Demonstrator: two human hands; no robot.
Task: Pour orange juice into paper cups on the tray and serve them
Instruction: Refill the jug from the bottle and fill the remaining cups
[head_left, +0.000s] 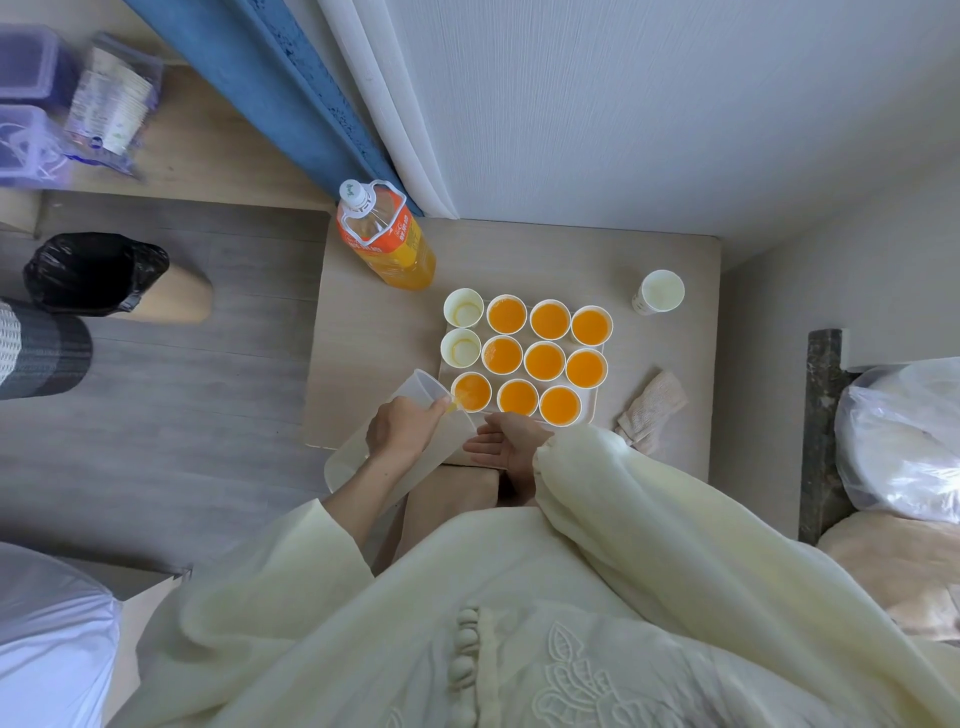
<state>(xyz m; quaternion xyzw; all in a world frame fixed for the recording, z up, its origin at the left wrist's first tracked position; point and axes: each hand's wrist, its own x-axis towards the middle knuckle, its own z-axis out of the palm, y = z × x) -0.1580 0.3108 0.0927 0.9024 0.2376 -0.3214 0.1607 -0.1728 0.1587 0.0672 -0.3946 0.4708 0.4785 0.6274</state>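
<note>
Table: a low pale table (660, 244) is set in a corner, below white and blue curtains, so that everything is reached from a seat.
Right hand: the right hand (506, 441) is laid slack and empty at the tray's near edge, fingers straight, judged to steady the tray (actual contact cannot be told).
Left hand: the left hand (400, 426) is wrapped round a clear jug (418, 389), which is tipped spout-down so that a thin stream is fed out.
Target cup: the near-left cup (471, 392) on the tray (588, 409) is being filled, and is nearly level with its neighbours.
Filled cups: eight more are seen holding opaque bright orange juice, packed rim to rim in rows, judged handy for carrying.
Empty cups: two empties (463, 307) are left in the left column, mid and far.
Cloth: a cloth (652, 408) is kept beside the tray, presumably for spills.
Bottle: the juice bottle (384, 234) is stood capped at the far-left corner, partly drained.
Spare cup: one spare (658, 292) is parked well off the tray.
</note>
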